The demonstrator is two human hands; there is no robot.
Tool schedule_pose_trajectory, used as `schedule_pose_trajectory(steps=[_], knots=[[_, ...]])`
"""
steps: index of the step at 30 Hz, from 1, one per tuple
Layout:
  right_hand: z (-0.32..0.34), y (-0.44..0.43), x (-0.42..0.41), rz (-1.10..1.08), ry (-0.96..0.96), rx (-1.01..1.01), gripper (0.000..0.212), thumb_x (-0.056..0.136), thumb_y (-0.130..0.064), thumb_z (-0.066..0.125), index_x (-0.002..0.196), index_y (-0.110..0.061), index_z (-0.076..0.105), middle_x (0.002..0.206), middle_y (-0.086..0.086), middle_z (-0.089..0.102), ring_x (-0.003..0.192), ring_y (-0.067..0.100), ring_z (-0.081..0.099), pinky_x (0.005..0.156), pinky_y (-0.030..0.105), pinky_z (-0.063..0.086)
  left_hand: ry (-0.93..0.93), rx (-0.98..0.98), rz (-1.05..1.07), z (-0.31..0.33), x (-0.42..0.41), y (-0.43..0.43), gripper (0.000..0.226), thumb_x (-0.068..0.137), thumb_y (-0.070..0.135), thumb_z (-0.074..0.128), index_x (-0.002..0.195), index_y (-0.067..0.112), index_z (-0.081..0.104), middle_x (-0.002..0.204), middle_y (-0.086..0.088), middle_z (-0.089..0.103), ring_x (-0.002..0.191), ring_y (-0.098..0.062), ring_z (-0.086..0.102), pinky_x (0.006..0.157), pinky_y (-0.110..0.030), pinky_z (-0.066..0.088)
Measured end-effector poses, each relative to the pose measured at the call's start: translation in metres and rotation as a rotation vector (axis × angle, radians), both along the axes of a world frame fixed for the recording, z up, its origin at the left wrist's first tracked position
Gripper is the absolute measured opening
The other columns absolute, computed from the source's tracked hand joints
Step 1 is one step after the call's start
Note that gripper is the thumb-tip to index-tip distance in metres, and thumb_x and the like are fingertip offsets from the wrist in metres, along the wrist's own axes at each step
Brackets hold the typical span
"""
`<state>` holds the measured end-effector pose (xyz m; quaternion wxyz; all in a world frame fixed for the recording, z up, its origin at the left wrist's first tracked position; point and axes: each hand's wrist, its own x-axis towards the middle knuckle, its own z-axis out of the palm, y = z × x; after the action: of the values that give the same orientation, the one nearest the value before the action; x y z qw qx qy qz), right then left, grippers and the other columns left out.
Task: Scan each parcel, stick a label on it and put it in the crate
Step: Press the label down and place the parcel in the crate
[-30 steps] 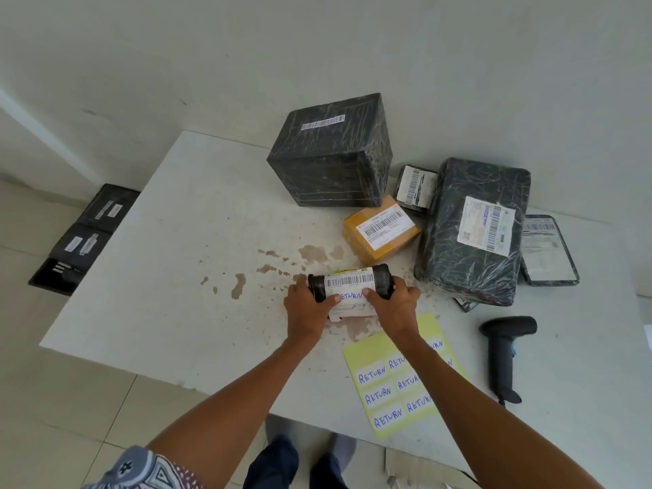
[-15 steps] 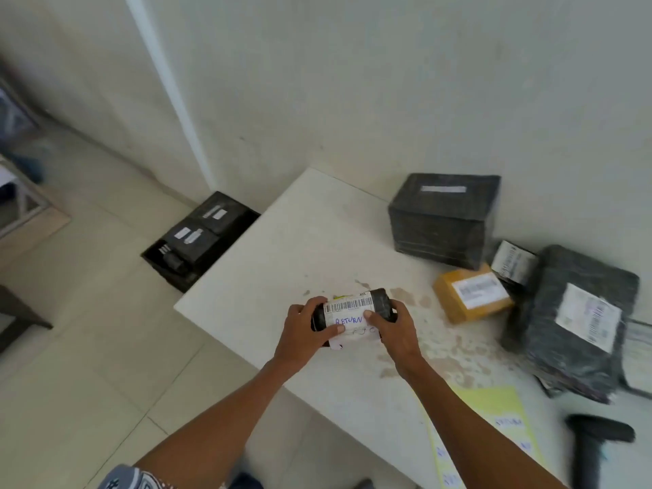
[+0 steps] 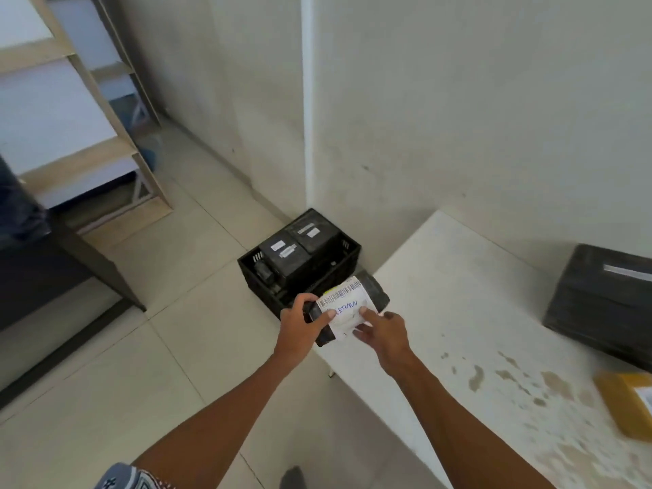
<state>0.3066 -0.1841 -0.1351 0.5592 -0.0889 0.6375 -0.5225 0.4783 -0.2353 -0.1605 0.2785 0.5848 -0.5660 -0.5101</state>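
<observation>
The left hand (image 3: 303,321) grips the left end of a short black plastic-wrapped roll-shaped parcel (image 3: 372,289), thumb across its front and fingers curled behind. The right hand (image 3: 382,335) holds the parcel's near side, forefinger laid on a white paper label (image 3: 347,310) and the other fingers curled beneath. The label bears a printed barcode along its upper edge and, below it, the word "RETURN" handwritten in blue capitals. The parcel is held in the air, tilted, over the left edge of a white stained tabletop (image 3: 458,312) and just in front of a black slotted plastic crate (image 3: 349,257) standing on the pale tiled floor (image 3: 158,347) against the wall. Inside the crate lie black wrapped parcels (image 3: 293,255) with small white labels too blurred to read. On the tabletop, well apart to the right, stand a large black wrapped box (image 3: 599,305) with a white strip label and a yellow-brown carton (image 3: 624,404) at the picture's edge. A pale wooden shelf unit (image 3: 106,142) stands at far left
</observation>
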Motion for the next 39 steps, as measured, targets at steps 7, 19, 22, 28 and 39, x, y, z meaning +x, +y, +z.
schedule_pose_trajectory(steps=[7, 19, 22, 28, 39], knots=[[-0.011, -0.071, 0.047, 0.295, 0.095, 0.021, 0.021, 0.095, -0.016, 0.063, 0.116, -0.018, 0.063, 0.109, 0.008, 0.073, 0.097, 0.028, 0.072, 0.073, 0.04, 0.062, 0.192, 0.168, 0.142, -0.013, 0.024, -0.053, 0.029, 0.088, 0.034, 0.073, 0.103, 0.019, 0.054, 0.104, -0.011, 0.067, 0.089, -0.022, 0.07, 0.065, -0.044, 0.063], [-0.075, -0.234, 0.058, 0.561, 0.201, 0.031, 0.028, 0.097, -0.017, 0.062, 0.124, -0.016, 0.056, 0.113, 0.004, 0.071, 0.097, 0.021, 0.07, 0.064, 0.027, 0.058, 0.25, 0.374, 0.284, -0.076, 0.056, -0.193, 0.04, 0.086, 0.025, 0.076, 0.118, 0.017, 0.054, 0.108, -0.006, 0.067, 0.095, -0.018, 0.07, 0.076, -0.034, 0.061], [-0.105, -0.27, 0.064, 0.551, 0.227, 0.129, 0.035, 0.095, -0.019, 0.066, 0.125, -0.016, 0.049, 0.118, 0.009, 0.064, 0.101, 0.026, 0.068, 0.071, 0.034, 0.06, 0.242, 0.411, 0.365, -0.105, 0.057, -0.225, 0.028, 0.089, 0.024, 0.073, 0.111, 0.019, 0.059, 0.111, -0.009, 0.069, 0.103, -0.024, 0.068, 0.09, -0.049, 0.057], [-0.178, -0.322, 0.088, 0.561, 0.072, 0.289, 0.016, 0.096, -0.008, 0.061, 0.108, -0.016, 0.053, 0.097, 0.014, 0.07, 0.081, 0.028, 0.069, 0.072, 0.041, 0.061, 0.18, 0.476, 0.508, -0.171, 0.06, -0.281, 0.034, 0.089, 0.029, 0.073, 0.112, 0.017, 0.052, 0.111, -0.009, 0.068, 0.103, -0.028, 0.066, 0.092, -0.054, 0.055], [-0.39, -0.43, 0.149, 0.469, 0.018, 0.431, 0.023, 0.097, 0.001, 0.055, 0.116, -0.012, 0.057, 0.089, 0.014, 0.069, 0.064, 0.022, 0.064, 0.054, 0.028, 0.058, 0.073, 0.573, 0.555, -0.372, 0.109, -0.383, 0.036, 0.087, 0.025, 0.075, 0.107, 0.012, 0.048, 0.109, -0.014, 0.065, 0.099, -0.031, 0.066, 0.087, -0.052, 0.057]])
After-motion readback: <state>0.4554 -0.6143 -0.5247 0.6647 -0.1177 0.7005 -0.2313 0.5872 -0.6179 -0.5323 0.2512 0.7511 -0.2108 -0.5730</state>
